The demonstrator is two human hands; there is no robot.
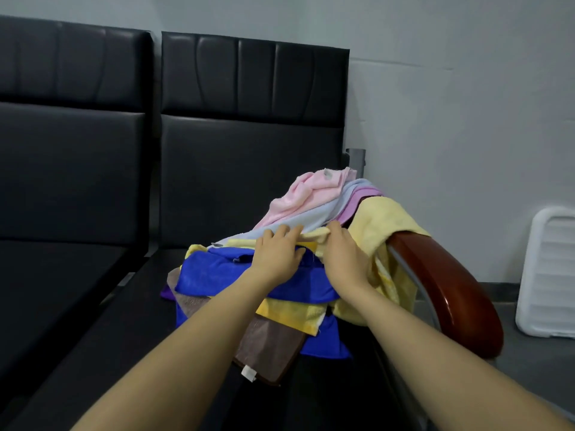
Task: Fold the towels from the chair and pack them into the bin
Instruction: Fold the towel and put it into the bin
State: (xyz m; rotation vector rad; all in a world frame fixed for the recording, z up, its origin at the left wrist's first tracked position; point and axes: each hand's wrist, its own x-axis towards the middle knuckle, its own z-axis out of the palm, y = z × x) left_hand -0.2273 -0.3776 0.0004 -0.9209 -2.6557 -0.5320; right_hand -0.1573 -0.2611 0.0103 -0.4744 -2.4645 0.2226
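Both hands lay on the towel pile (pixel 280 275) on the chair (pixel 217 169): left hand (pixel 278 255) flat and open, right hand (pixel 343 256) pinching a pale yellow towel (pixel 314 235).

Views: one, head-worn, wide-angle. Position: above and in front of a black padded chair (pixel 242 169), looking forward and down onto its seat. Range: close; both forearms enter from the 6 o'clock edge and reach to frame centre. Framing: heap of towels (pixel 280 275) just below centre; red-brown armrest (pixel 448 284) toward 4 o'clock; white bin (pixel 547 275) cut by the 3 o'clock edge; wall at 1 o'clock. Shared coverage: single view.
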